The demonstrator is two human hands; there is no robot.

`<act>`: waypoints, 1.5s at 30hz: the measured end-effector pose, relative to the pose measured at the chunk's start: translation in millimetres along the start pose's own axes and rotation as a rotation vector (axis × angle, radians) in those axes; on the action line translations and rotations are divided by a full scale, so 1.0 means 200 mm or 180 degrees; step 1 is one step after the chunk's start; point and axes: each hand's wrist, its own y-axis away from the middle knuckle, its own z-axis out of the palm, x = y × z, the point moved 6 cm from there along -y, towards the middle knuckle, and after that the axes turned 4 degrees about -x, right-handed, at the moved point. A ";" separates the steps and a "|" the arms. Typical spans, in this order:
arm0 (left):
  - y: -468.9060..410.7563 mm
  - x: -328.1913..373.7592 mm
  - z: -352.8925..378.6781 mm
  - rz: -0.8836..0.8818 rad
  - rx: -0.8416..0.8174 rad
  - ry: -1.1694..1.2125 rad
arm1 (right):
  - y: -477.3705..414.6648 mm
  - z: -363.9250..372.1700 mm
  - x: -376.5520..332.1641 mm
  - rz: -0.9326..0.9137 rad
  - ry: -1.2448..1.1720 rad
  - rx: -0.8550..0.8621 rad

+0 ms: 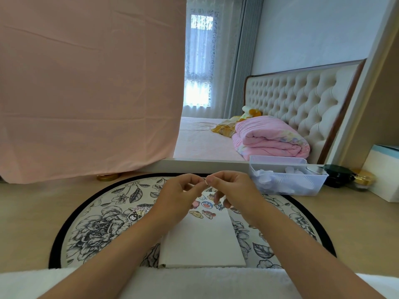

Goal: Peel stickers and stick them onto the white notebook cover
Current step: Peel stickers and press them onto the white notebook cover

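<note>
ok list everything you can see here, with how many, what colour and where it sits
white notebook: one, white, on the mat, nearest the person
stickers: several, multicoloured cartoon faces, along the notebook's far end
loose sticker: one, black, white and pink, on the mat left of the notebook
round mat: one, black-rimmed floral, on the desk
plastic bin: one, clear, right of the hands, holding pale items
black jar: one, right of the bin
gold lid: one, under the pink cloth's edge
pink cloth: one, hanging at left
folded quilt: one, pink, on the bed
left hand: fingertips pinched, above the stickers
right hand: fingertips pinched against the left's
</note>
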 end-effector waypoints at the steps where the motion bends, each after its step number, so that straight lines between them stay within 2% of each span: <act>1: 0.00 0.00 0.00 0.0019 0.0012 0.0009 | 0.00 -0.01 0.00 0.0054 -0.0042 -0.0009; 8: -0.07 0.05 0.05 -0.0034 -0.0090 0.0034 | -0.05 -0.13 -0.01 0.0034 0.0012 0.0213; 17: -0.26 0.12 0.24 -0.0069 0.0040 -0.0216 | -0.08 -0.37 0.01 0.0118 0.0046 0.0479; 24: -0.39 0.13 0.39 0.0051 0.0001 -0.0567 | -0.09 -0.69 0.06 0.0024 0.0447 0.1289; 28: -0.42 0.10 0.43 0.0010 -0.0033 -0.0641 | -0.08 -0.84 0.11 -0.0066 0.1107 0.1930; 31: -0.42 0.06 0.43 -0.0016 -0.0071 -0.0700 | -0.07 -0.89 0.18 0.0076 0.1396 0.2120; 36: -0.38 0.07 0.41 0.0041 -0.0019 -0.0757 | -0.08 -0.89 0.20 0.0327 0.1528 0.1905; 40: -0.33 0.08 0.35 0.0051 -0.0020 -0.0725 | -0.06 -0.78 0.04 0.0122 0.2129 0.1807; 45: -0.22 0.08 0.23 -0.0120 -0.0096 -0.0353 | -0.10 -0.39 -0.07 -0.0325 0.1504 0.0486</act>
